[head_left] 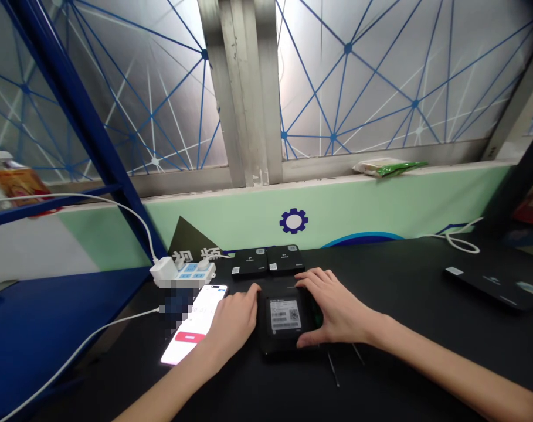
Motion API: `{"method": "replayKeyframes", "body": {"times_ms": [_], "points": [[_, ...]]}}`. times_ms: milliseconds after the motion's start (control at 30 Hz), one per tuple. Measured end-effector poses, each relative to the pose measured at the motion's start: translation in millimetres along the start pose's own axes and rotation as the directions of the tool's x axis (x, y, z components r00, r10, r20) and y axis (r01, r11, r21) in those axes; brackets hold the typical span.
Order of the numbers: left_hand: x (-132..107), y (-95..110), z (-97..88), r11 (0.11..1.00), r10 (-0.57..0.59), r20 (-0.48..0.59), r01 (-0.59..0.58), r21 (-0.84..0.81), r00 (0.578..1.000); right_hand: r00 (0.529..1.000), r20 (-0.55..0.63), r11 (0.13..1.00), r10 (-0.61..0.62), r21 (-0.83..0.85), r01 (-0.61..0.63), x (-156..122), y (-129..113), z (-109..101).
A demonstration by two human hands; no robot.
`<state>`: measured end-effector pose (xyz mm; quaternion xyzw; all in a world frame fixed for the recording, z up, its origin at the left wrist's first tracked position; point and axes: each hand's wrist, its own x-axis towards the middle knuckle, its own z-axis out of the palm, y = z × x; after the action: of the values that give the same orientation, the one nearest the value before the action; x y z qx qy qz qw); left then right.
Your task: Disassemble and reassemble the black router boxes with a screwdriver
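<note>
Black labelled box (286,317) lies flat, the right hand (330,308) clasping one side; whether the left hand's (237,316) fingers opposite grip, I can't tell.

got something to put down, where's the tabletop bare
Bare: the black tabletop between the right hand and the flat box at far right; also a smaller patch nearer the wearer than the held box, left of the thin rods. Crowded: around the left hand, with the phone and power strip.
</note>
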<state>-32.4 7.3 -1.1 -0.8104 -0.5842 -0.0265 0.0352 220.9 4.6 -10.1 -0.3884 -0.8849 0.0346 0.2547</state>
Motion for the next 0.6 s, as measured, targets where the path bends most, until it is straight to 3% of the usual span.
{"method": "replayKeyframes", "body": {"times_ms": [267,600], "points": [[2.4,-2.5,-2.7,0.996,0.045,0.055,-0.049,0.078,0.998,0.993,-0.107,0.995,0.039,0.093,-0.029,-3.6,-5.2,-2.0],[2.6,-6.3,-6.9,0.993,0.112,0.066,-0.114,0.038,0.992,0.974,-0.226,0.963,0.016,0.265,0.046,-10.6,-0.9,3.6]]}}
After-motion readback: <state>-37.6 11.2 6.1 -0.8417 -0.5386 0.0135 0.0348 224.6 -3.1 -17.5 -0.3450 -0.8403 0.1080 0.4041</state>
